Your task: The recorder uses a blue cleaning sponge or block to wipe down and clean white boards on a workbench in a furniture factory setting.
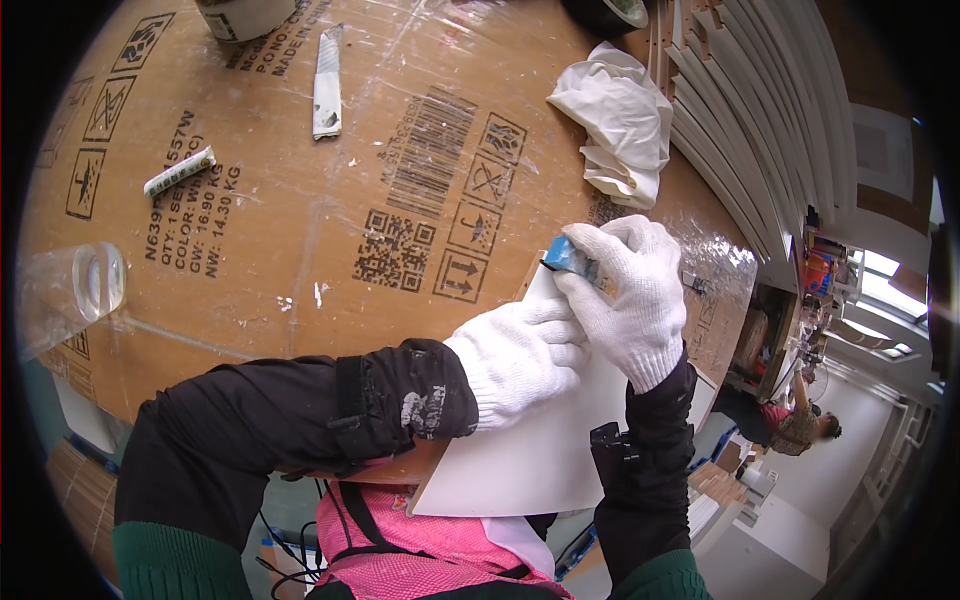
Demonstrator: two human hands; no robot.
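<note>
A white panel (520,470) lies slanted in front of me, its near end reaching past the cardboard-covered table toward my body. My left hand (522,360), in a white knit glove, rests flat on the panel with its fingers stretched toward the right hand. In the same kind of glove, my right hand (632,300) pinches a small blue block (566,254) at the panel's far corner. The block's underside and part of its body are hidden by the fingers, so I cannot tell exactly what kind it is.
Printed cardboard (330,220) covers the table. On it lie a white utility knife (327,85), a small marked tube (180,172), a crumpled white cloth (620,120) and a clear tape roll (90,285). Long white strips (760,110) are stacked at the right; another person (795,425) is beyond.
</note>
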